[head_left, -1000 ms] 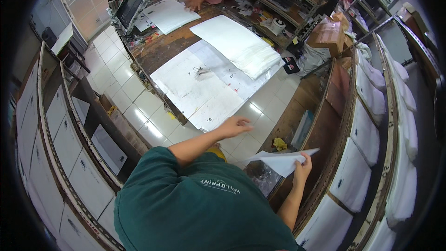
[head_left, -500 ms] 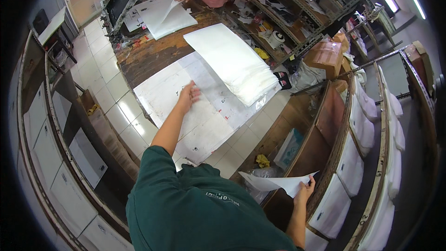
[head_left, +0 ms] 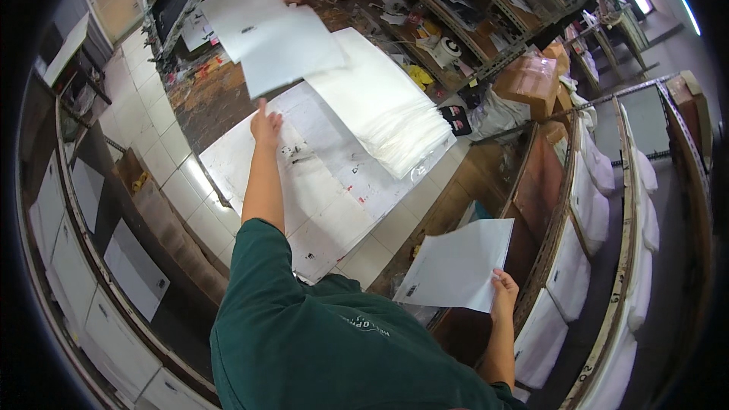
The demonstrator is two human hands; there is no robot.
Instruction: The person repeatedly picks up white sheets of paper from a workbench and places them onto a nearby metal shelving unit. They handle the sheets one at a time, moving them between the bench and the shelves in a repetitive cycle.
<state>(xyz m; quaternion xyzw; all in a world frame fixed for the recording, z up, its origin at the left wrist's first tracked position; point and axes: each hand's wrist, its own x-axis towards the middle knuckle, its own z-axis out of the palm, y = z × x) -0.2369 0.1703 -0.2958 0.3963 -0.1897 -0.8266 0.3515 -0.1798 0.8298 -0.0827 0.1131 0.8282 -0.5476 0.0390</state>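
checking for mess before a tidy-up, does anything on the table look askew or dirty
Yes, two things. The stack of white sheets has an uneven near edge, its layers fanned out rather than flush. The pale covering beside and partly under it looks soiled, with dark smudges and red specks.

A workshop, shown by its stained worktable (head_left: 203, 100), cluttered metal shelving (head_left: 497, 65) and racks (head_left: 616, 281) of white sheets (head_left: 567, 272).
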